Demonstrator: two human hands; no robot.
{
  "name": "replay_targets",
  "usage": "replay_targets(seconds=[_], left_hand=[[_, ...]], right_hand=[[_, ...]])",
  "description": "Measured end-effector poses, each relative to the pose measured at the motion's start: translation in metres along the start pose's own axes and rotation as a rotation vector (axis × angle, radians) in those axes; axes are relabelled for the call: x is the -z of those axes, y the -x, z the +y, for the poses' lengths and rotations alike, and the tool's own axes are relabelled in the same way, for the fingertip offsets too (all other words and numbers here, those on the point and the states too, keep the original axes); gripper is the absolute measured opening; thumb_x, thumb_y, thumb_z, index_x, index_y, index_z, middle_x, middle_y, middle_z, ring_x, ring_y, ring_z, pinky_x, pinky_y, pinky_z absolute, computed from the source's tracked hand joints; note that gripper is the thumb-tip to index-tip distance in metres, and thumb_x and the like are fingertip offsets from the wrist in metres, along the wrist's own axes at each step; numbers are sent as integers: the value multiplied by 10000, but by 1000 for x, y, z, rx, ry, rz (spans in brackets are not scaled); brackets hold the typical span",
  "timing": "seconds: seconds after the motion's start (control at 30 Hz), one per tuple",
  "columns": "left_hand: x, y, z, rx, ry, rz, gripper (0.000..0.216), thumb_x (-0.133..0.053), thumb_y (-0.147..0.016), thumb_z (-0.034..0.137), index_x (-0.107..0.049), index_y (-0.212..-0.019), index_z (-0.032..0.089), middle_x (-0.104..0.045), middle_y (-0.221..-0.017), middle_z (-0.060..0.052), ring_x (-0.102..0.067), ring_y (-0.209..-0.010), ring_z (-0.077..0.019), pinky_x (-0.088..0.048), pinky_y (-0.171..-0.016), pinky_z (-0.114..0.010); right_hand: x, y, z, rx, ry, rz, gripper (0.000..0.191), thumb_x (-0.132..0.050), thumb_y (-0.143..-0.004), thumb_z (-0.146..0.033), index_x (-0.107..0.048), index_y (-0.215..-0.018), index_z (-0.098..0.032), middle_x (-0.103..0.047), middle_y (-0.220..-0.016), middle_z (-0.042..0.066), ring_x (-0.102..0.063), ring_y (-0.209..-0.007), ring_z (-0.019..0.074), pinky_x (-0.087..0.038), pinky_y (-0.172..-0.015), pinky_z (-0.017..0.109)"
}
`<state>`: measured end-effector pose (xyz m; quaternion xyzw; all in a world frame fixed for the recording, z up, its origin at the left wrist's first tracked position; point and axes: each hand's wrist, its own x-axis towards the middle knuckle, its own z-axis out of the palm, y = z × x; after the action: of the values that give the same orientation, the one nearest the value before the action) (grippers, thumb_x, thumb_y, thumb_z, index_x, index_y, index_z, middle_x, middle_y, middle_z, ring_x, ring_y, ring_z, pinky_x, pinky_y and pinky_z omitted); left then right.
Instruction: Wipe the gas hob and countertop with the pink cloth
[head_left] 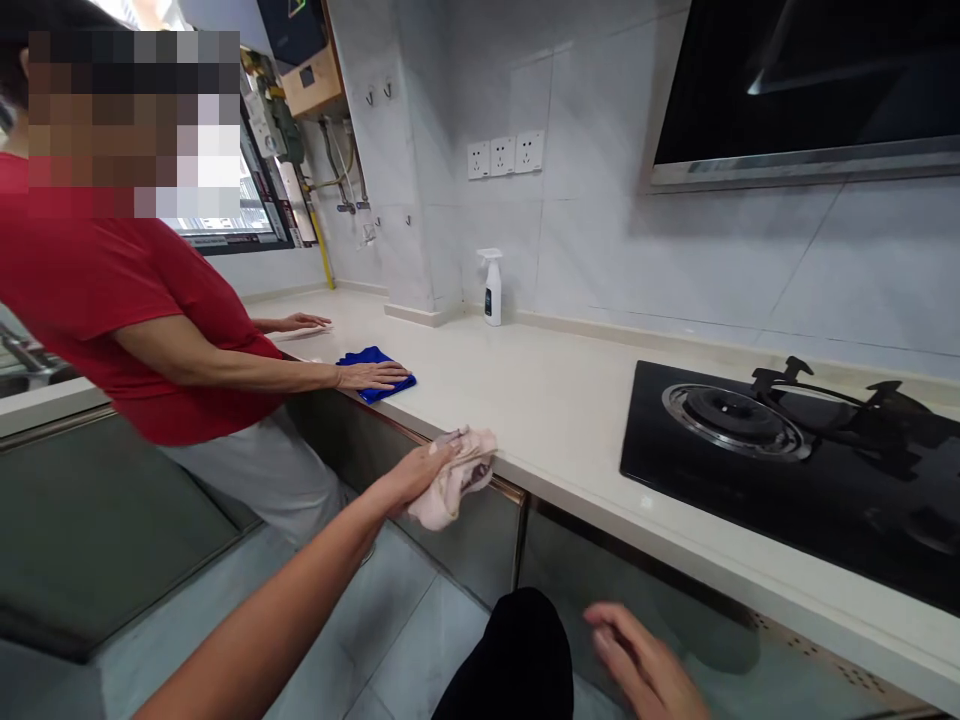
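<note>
My left hand (pixel 421 470) grips a crumpled pale pink cloth (pixel 454 490) at the front edge of the white countertop (pixel 555 375). Part of the cloth lies on the edge and part hangs over it, in front of the cabinet. Low in the view, my right hand (pixel 641 660) is off the counter, in front of the cabinet doors. Its fingers are loosely bent with a gap at the thumb, and nothing shows in them. A co-worker's hand (pixel 373 376) presses a blue cloth (pixel 381 390) on the counter to the left of my cloth.
A person in a red shirt (pixel 150 300) stands at the left, the other hand also on the counter. A white spray bottle (pixel 492 292) stands by the wall. At the right is a black gas hob (pixel 652 440) with a pan support lying on it, beneath a dark range hood (pixel 810 90).
</note>
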<state>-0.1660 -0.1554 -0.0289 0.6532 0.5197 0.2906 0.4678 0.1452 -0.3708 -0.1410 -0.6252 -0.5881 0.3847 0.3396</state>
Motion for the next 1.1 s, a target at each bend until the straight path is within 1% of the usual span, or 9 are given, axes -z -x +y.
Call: replay_targets(seconds=[0.13, 0.27, 0.33, 0.4, 0.53, 0.63, 0.77, 0.93, 1.1], left_hand=[[-38, 15, -19, 10, 259, -111, 748, -588, -836, 785, -701, -1268, 184, -757, -1257, -123, -679, -1177, -327, -523, -1014, -425], [-48, 24, -37, -125, 364, -110, 607, -635, -871, 690, -707, -1263, 232, -704, -1358, -86, -522, -1391, -332, -408, -1173, -423], [-43, 29, -44, -172, 359, -115, 617, -673, -869, 647, -666, -1325, 231, -663, -1406, -88, -451, -1448, -322, -355, -1212, -415], [-35, 34, -50, -149, 386, -241, 759, -742, -820, 626, -566, -1438, 223, -649, -1401, -114, -510, -1384, -331, -405, -1164, -439], [-21, 43, -67, -71, 474, -442, 1059, -932, -610, 436, -433, -1528, 267, -656, -1369, -97, -625, -1217, -310, -500, -1033, -419], [-11, 50, -86, 15, 478, -405, 906, -927, -610, 351, -551, -1430, 270, -691, -1318, -74, -647, -1172, -289, -521, -966, -373], [9, 57, -118, 107, 565, -311, 639, -812, -792, 452, -634, -1365, 230, -744, -1235, -88, -687, -1132, -288, -525, -938, -363], [35, 59, -152, 219, 686, 67, 442, -792, -803, 450, -740, -1177, 220, -796, -1116, -90, -704, -1137, -326, -542, -966, -411], [49, 70, -152, 305, 1038, 40, 398, -710, -855, 468, -754, -1115, 170, -812, -1026, -111, -746, -1088, -308, -553, -1010, -404]], right_hand=[[-40, -63, -57, 76, -327, -274, 752, -527, -912, -765, -540, -1462, -252, -618, -1399, 122, -612, -1233, 280, -475, -1083, 425], [-84, -102, -97, 311, -477, -323, 834, -713, -835, -671, -478, -1490, -212, -530, -1502, 128, -510, -1368, 293, -377, -1176, 464], [-100, -113, -103, 335, -488, -218, 743, -748, -818, -562, -515, -1435, -219, -577, -1447, 105, -523, -1341, 282, -398, -1157, 447], [-105, -121, -102, 262, -446, -148, 587, -684, -829, -510, -591, -1317, -198, -678, -1225, 87, -628, -1105, 255, -510, -1000, 410], [-82, -130, -102, 260, -327, -180, 423, -535, -823, -430, -679, -1120, -165, -672, -932, 43, -591, -822, 196, -515, -762, 321], [-54, -135, -109, 262, -271, -114, 413, -520, -770, -355, -703, -1091, -170, -690, -965, 43, -593, -909, 212, -490, -822, 320], [-41, -132, -108, 68, -309, -89, 441, -531, -778, -381, -704, -1133, -184, -626, -777, 3, -535, -695, 173, -439, -620, 276], [-59, -117, -89, -24, -324, -168, 496, -606, -840, -523, -676, -1197, -187, -510, -683, -35, -428, -575, 132, -352, -494, 242], [-87, -113, -46, -59, -383, -197, 626, -494, -899, -707, -663, -1150, -158, -539, -718, -6, -445, -572, 136, -374, -524, 270]])
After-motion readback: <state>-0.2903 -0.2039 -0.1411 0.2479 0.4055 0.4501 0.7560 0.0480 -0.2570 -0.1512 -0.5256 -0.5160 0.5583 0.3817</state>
